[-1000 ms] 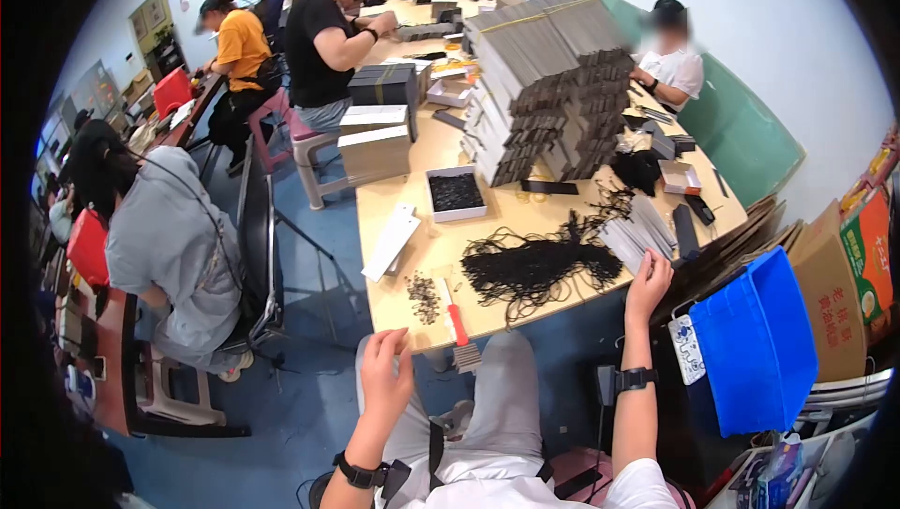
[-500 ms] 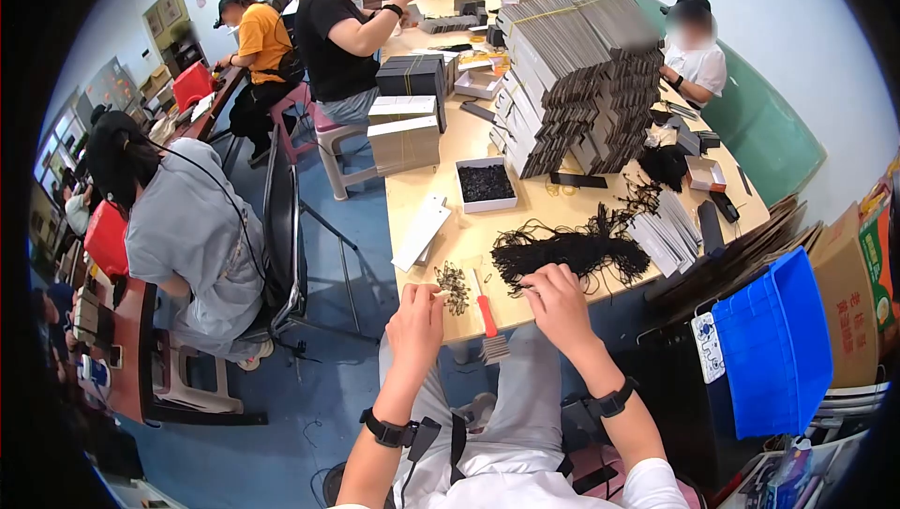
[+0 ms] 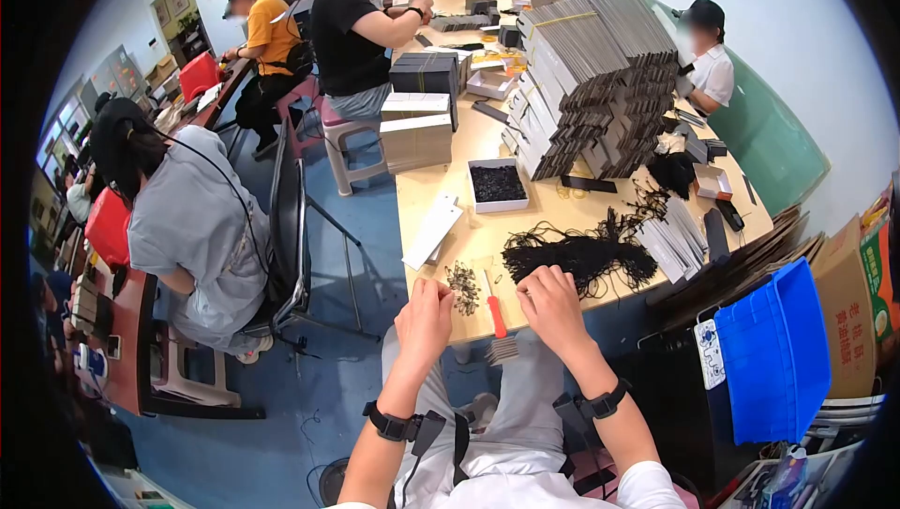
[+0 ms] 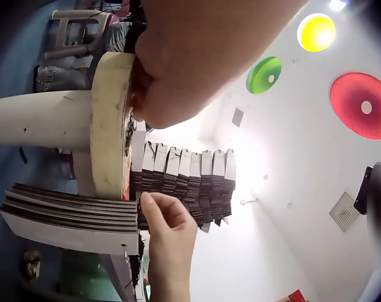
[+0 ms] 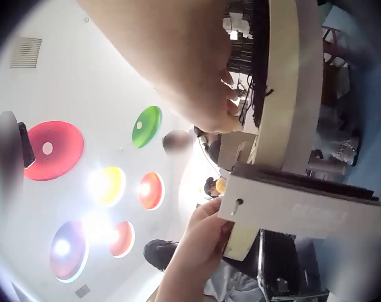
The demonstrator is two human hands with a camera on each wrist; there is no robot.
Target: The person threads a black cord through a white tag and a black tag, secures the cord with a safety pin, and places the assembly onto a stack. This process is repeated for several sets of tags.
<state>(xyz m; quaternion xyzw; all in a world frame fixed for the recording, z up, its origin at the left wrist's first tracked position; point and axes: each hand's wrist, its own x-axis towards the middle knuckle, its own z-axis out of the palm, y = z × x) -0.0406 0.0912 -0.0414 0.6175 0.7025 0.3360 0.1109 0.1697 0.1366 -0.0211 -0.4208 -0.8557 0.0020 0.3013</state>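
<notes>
In the head view my left hand (image 3: 424,323) is at the table's front edge, fingers bent, beside a pile of small metal clips (image 3: 463,286); whether it holds one cannot be told. My right hand (image 3: 553,310) is at the near edge of a heap of black cords (image 3: 586,256), its thumb and fingertips pinching at a cord. Between the hands lies a red-handled tool (image 3: 496,316), above a stack of cards (image 3: 502,350). The left wrist view shows the card stack (image 4: 71,220) sideways; the right wrist view shows a metal clip (image 5: 239,205) in the front card's hole.
White cards (image 3: 433,232) lie at the left, more cards (image 3: 673,239) at the right. Behind are a box of black pieces (image 3: 498,185) and a tall banded card pile (image 3: 591,87). A blue bin (image 3: 773,350) stands right; a person in grey (image 3: 192,228) sits left.
My right hand has come left and down from the right-hand cards to the cords' near edge. My left hand has moved up to the clips, and its fingers have drawn together.
</notes>
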